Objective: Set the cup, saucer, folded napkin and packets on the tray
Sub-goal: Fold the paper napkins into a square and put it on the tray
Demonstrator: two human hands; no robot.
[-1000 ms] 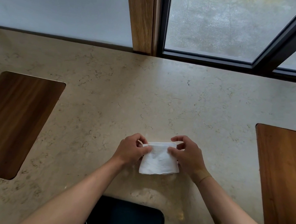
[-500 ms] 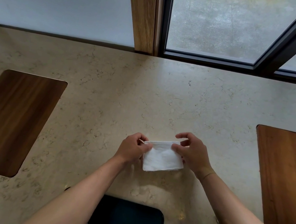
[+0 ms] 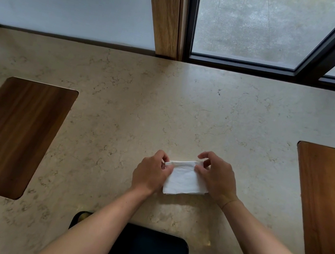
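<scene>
- Two forearms reach up from the bottom edge of the frame, over a dark tray at bottom centre; only part of it shows, and nothing on that part can be made out for certain.
- Just above the tray, at lower centre, the white napkin is held over the pale stone surface. Whether its lower edge touches the stone cannot be told.
- Left hand pinches the napkin's upper left corner; right hand pinches the upper right corner, thumb in front, fingers curled behind.
- Its folded top edge runs left to right between the two grips, so the long axis lies across the frame. The tray lies straight below the napkin, towards the person, and both hands are about equally near it.
- By my judgement the fold is close to done, and placing it means drawing it back and down.
- Further out, wooden panels sit at mid left and mid right.
- No cup, saucer or packets are visible.
</scene>
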